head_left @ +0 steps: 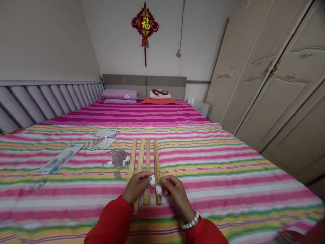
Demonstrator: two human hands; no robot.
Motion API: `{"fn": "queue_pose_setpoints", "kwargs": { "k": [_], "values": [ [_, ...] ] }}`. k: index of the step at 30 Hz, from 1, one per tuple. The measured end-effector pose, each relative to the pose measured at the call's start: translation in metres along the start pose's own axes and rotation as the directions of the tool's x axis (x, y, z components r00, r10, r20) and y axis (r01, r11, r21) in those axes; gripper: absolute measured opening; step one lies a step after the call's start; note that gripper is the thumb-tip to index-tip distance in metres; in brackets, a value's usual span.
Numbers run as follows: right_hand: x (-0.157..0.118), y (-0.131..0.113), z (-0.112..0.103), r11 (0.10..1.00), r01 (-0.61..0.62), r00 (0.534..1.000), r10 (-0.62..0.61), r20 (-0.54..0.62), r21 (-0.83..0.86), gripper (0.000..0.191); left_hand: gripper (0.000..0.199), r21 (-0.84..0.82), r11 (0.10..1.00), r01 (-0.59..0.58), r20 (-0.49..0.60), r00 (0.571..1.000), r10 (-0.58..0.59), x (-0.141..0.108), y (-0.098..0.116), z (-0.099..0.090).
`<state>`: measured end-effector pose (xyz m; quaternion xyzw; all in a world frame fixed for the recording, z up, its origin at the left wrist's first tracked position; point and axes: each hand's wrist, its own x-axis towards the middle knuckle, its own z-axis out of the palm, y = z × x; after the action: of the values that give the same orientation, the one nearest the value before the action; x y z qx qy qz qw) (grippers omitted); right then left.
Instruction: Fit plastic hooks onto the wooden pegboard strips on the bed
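Several wooden strips with small holes lie lengthwise on the striped bedspread, among them a right strip (156, 157) and a left strip (132, 156). My left hand (138, 186) pinches a small white hook piece (152, 180) above the strips. Another white hook piece (158, 190) rests on the near part of the right strip. Just right of it is my right hand (174, 190), its thumb and fingertips close together; whether anything is between them is too small to tell. A grey bag (118, 158) with small white pieces beside it lies left of the strips.
Clear packets (103, 139), a long flat package (59, 159) and a thin looped item (38, 184) lie on the left of the bedspread (215, 203). Folded bedding (120, 95) sits at the headboard. A wardrobe (274, 78) stands at right.
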<state>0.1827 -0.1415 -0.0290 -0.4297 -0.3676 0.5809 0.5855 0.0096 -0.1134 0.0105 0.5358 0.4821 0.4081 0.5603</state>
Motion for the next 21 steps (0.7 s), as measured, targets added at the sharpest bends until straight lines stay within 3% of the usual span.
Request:
{"fn": "queue_pose_setpoints", "kwargs": {
  "k": [4, 12, 21],
  "values": [
    [0.011, -0.004, 0.004, 1.000, -0.016, 0.999, 0.016, 0.044, -0.004, 0.033, 0.039, 0.010, 0.999, -0.046, 0.040, 0.998, 0.045, 0.009, 0.000, 0.017],
    [0.034, 0.006, 0.003, 0.999, -0.021, 0.999, 0.023, -0.045, 0.035, 0.024, 0.037, -0.098, 0.995, 0.001, -0.140, 0.990, -0.015, 0.037, -0.013, 0.027],
    [0.045, 0.026, 0.003, 0.995, -0.102, 0.987, 0.101, -0.123, 0.004, 0.018, 0.025, 0.044, 0.998, -0.041, -0.184, 0.982, 0.048, 0.046, -0.040, 0.031]
  ]
}}
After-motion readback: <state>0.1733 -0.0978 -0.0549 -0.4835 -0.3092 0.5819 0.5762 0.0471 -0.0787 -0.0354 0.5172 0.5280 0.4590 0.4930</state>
